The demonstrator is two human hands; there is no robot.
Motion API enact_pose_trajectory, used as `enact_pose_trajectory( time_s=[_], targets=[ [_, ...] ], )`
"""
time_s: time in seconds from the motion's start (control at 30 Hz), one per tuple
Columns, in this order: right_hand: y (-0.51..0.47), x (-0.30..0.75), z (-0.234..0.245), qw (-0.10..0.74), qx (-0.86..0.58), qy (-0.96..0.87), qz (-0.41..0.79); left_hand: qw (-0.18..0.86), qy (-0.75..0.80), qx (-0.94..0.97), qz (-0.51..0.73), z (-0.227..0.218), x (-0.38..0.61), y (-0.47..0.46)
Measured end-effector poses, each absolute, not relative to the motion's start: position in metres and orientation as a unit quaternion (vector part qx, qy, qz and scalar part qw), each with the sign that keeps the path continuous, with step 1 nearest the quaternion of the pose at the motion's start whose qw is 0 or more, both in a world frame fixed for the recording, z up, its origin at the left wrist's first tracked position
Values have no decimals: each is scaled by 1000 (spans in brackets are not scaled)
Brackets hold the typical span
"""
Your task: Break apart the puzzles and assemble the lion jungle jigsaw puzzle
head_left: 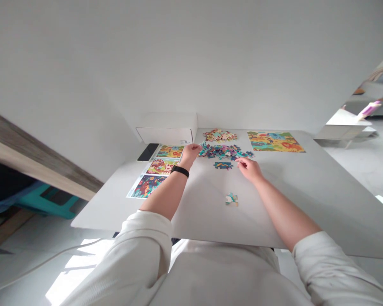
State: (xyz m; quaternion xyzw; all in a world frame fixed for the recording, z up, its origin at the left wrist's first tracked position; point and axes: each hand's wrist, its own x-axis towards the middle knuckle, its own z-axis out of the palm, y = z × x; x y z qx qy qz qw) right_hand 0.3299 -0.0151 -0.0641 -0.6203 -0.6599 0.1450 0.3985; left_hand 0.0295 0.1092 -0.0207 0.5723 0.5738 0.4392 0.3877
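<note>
My left hand (pixel 190 153), with a black band at the wrist, reaches to the left edge of a heap of blue and teal puzzle pieces (pixel 223 151); its fingers curl at the pile, and what they hold is hidden. My right hand (pixel 248 166) rests just right of a small joined blue cluster (pixel 223 165), fingers pinched at a piece on the pile's near edge. A lone small assembled bit (pixel 231 199) lies nearer to me on the white table (pixel 306 191).
A second pile of orange and pink pieces (pixel 219 135) lies behind the blue one. A finished colourful puzzle (pixel 275 141) is at the back right. Three picture cards (pixel 161 166), a black phone (pixel 148 151) and a white box (pixel 168 127) sit at the left.
</note>
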Motion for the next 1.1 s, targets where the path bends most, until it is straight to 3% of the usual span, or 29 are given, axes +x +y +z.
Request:
enact_pose_trajectory(
  time_s=[0.27,0.43,0.6,1.1],
  targets=[
    [-22,316,-17,558,-541,-570,266,594,392,528,463,-7,44,39],
    [-42,301,11,541,-529,-562,334,679,333,497,426,-1,61,1],
    [-58,285,-6,500,-538,-549,399,662,357,528,395,-5,68,-16],
    [-65,282,-36,505,-541,-564,365,648,377,548,371,-28,69,-32]
  ],
)
